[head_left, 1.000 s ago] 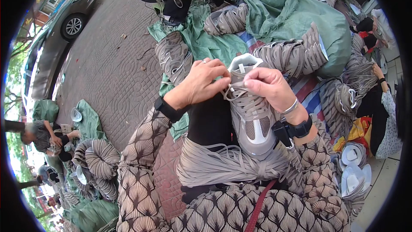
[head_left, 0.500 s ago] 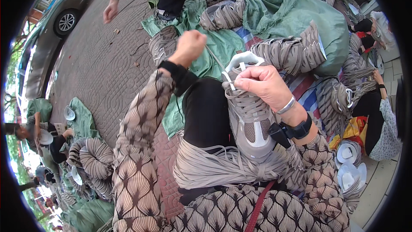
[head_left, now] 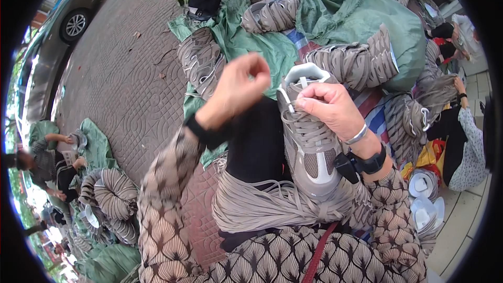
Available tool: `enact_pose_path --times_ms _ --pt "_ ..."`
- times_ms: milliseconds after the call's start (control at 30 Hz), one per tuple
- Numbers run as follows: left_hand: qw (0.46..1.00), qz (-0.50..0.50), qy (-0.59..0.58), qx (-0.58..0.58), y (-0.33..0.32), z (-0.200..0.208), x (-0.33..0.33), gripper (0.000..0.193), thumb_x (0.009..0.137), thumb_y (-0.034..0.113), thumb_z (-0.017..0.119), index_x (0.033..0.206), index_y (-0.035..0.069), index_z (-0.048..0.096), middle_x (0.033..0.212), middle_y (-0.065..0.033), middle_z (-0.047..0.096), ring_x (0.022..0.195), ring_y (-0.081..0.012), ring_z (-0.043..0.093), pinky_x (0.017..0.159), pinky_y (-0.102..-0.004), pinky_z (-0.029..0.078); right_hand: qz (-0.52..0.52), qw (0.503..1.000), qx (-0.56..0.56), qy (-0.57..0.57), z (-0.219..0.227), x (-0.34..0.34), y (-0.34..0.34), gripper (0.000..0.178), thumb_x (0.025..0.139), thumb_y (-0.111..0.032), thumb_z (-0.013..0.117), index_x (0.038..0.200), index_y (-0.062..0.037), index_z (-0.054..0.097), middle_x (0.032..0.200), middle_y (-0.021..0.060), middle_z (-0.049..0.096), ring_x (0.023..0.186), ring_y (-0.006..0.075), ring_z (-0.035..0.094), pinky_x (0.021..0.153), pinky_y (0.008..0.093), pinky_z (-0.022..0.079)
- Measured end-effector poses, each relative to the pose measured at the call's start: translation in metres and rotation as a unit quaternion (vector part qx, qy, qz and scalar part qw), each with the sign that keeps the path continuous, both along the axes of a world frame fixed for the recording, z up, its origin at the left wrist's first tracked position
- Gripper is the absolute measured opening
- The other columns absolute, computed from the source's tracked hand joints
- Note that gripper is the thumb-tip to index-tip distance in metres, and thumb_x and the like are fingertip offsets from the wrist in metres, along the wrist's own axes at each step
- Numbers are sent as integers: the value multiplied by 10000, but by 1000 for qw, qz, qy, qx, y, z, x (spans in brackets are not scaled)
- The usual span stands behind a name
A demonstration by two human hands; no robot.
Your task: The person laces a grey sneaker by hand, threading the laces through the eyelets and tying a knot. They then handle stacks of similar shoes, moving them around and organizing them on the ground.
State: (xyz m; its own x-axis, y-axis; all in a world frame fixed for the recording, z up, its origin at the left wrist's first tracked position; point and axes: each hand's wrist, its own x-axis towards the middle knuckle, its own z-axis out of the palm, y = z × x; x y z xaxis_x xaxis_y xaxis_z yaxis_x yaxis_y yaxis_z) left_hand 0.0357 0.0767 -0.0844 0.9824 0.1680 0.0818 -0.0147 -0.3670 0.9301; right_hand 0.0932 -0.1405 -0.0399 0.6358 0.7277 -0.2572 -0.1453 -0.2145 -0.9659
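Observation:
A grey-beige sneaker [head_left: 313, 149] with a pale lining rests on my lap, its toe toward me. My right hand [head_left: 331, 106] pinches a shoelace [head_left: 285, 99] near the top eyelets, thumb against forefinger. Lower down, the lacing [head_left: 309, 128] crosses the tongue. Left of the shoe's collar, my left hand [head_left: 238, 91] is raised and blurred, its fingers curled together; what they hold, if anything, I cannot make out. Across my thighs lies a thick bundle of loose beige laces [head_left: 267, 204].
Bundled shoe uppers [head_left: 351, 65] and a green sack [head_left: 361, 21] lie beyond the sneaker. Other people sit nearby, one at the far left [head_left: 52, 162]. Patterned paving [head_left: 131, 78] stretches to a parked car [head_left: 57, 36]. More bundles [head_left: 115, 194] are stacked at left.
My left hand has come nearer and lower, and the taut lace between it and the shoe no longer shows. My right hand keeps its pinch at the eyelets.

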Motion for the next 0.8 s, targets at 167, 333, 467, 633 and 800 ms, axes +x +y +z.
enact_pose_path --times_ms 167,333,467,633,800 --pt "996 38 23 82 -57 24 -38 202 760 124 714 798 -5 563 702 -61 578 654 -135 568 622 -267 472 56 989 -26 -131 6 9 -4 163 852 -171 643 877 -14 678 759 -10 627 727 59 549 659 248 461" --pt "993 102 -16 52 -74 18 -51 84 841 45 674 868 -6 613 718 -20 610 666 -72 567 621 -215 457 102 973 6 -206 -13 9 -8 285 856 -252 622 760 16 636 664 110 594 639 164 548 639 334 446" --pt "993 102 -7 -54 -79 9 -53 79 893 61 639 875 -13 623 744 26 602 683 -44 548 619 -188 439 66 975 19 -212 -19 6 -12 299 898 -261 571 792 13 624 631 109 555 623 160 552 629 335 448" --pt "998 18 -24 -54 -52 5 -55 58 848 29 666 887 -5 641 884 -8 601 793 -70 550 704 -215 447 31 998 -23 -56 9 3 -3 191 909 -181 552 999 -46 653 698 33 608 493 87 570 442 244 477" --pt "994 -95 -44 41 -17 6 -61 128 803 87 726 902 57 651 1043 -36 526 1000 -167 502 876 -289 394 57 997 -15 -40 9 7 13 190 885 -31 505 1025 -11 631 788 47 603 659 124 632 553 265 544"
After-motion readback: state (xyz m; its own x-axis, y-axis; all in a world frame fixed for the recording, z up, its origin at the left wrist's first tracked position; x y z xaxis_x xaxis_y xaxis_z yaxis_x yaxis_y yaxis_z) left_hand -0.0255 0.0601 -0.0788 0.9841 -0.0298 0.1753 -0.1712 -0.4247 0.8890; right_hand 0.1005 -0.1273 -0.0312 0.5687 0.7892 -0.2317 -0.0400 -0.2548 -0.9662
